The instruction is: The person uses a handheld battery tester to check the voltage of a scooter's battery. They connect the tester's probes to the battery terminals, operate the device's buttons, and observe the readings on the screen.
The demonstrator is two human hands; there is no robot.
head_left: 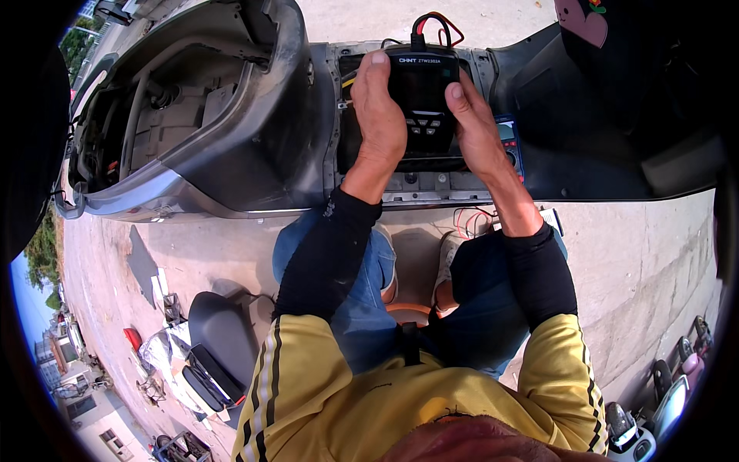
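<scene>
On a clock face laid over the head view, a scooter's body shell [239,142] stands at ten o'clock, its top open on a compartment. At eight o'clock a black seat [223,331] lies on the pale concrete ground. Just right of twelve, the left hand [383,115] is clamped on the left side of a black handheld tester [422,85], thumb pointing up, its fingers mostly hidden behind. The tester sits between both hands over the scooter's open bay, buttons facing the wearer, between twelve and one. A red-and-black cable [439,25] loops from its twelve o'clock end. Between one and two, the right hand [477,127] grips the tester's right edge, thumb along the front corner, fingers largely out of sight. A blue-edged meter [508,137] lies at two, partly covered by that hand. At four, parked vehicles [639,435] line the rim.
</scene>
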